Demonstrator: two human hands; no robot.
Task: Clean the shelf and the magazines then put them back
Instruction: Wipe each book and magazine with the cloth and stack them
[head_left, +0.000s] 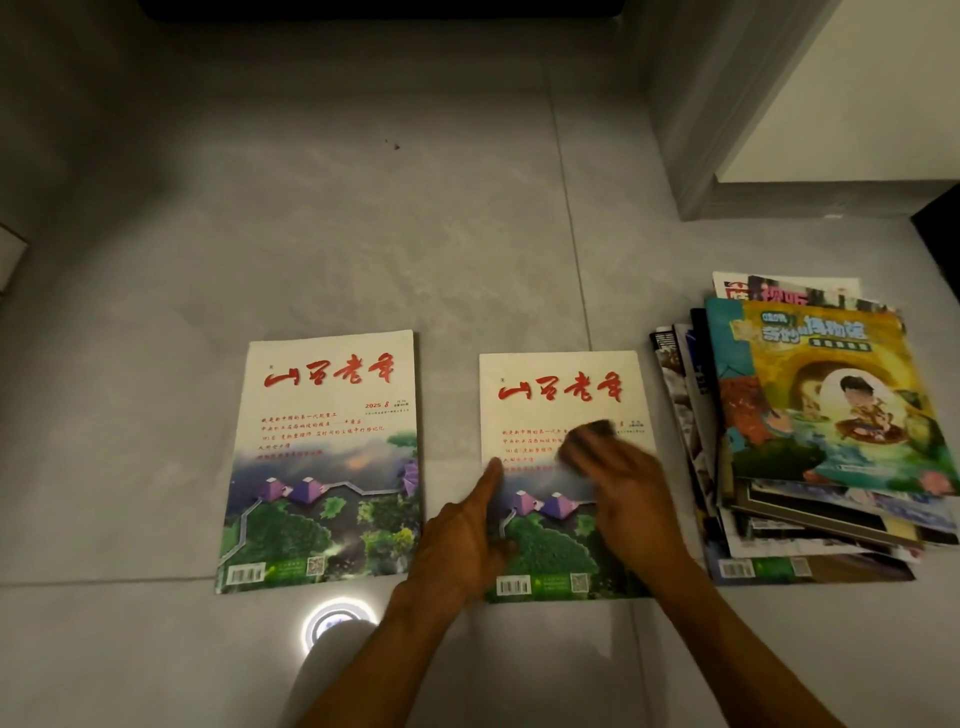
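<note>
The middle magazine (563, 467) lay flat, cover up, on the grey tiled floor (363, 249) in the lower centre of the frame, its red title at the top and a green landscape at the bottom. The right hand (618, 483) rested on the middle of its cover, motion-blurred, with a dark cloth (584, 441) under the fingertips; whether those fingers were spread or pressed together could not be told through the blur. The left hand (460, 535) pressed on the magazine's left edge, thumb stretched out along the cover and the other fingers curled at the page edge. Just left of it, apart from it, a second magazine (322, 462) with the same cover lay flat on the floor. To the right, close to the middle magazine, sat an untidy stack of magazines (810, 431), topped by a colourful cartoon cover. A bright ring of reflected light (337, 621) showed on the tile at the lower centre, between the forearms and the left copy. A white wall with a grey skirting board (727, 104) filled the upper right of the frame.
</note>
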